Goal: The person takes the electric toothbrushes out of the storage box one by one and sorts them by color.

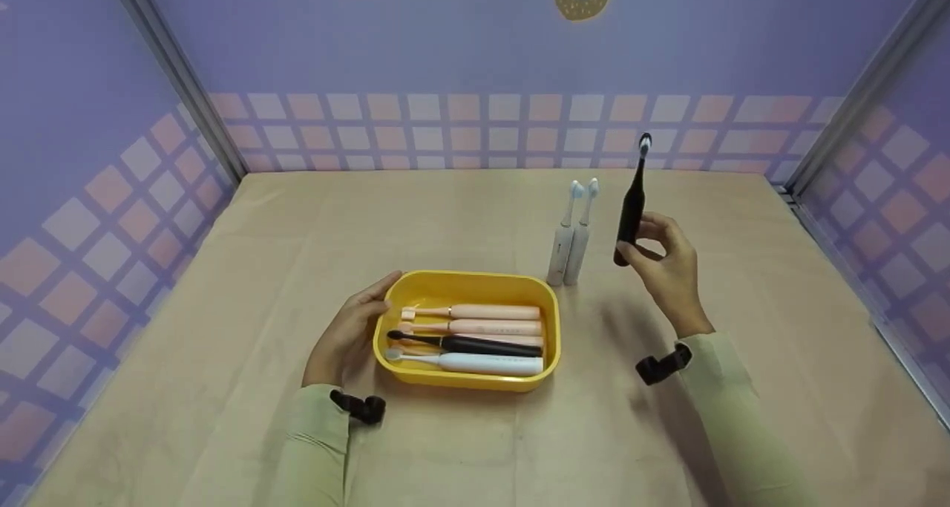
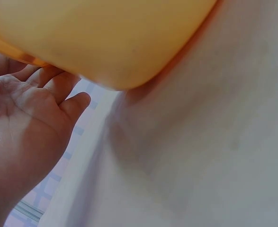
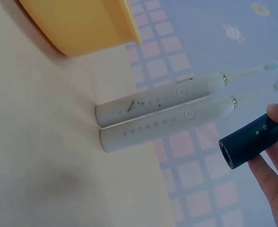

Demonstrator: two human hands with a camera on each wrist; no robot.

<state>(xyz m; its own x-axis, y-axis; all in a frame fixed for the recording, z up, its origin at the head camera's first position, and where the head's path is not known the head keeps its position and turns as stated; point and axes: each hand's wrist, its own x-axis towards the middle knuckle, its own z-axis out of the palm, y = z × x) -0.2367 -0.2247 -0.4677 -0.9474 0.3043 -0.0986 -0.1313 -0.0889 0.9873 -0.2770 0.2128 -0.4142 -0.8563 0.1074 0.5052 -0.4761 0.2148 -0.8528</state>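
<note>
In the head view my right hand (image 1: 668,266) pinches a black electric toothbrush (image 1: 631,210) near its base, brush head up, raised above the table. In the right wrist view the flat end of this black handle (image 3: 247,142) shows below the fingertips. Just left of it, two white electric toothbrushes (image 1: 559,251) stand upright side by side. My left hand (image 1: 349,336) holds the left end of a yellow bin (image 1: 467,278), thumb at the rim and fingers along the outer wall. Lying inside are pink toothbrushes (image 1: 496,312), a black one (image 1: 490,345) and a white one (image 1: 490,364).
The table (image 1: 371,225) has a light beige cover. Purple walls with pink and white squares (image 1: 505,108) enclose the back and both sides, with metal posts (image 1: 185,76) at the corners. The bin stands left of the upright toothbrushes.
</note>
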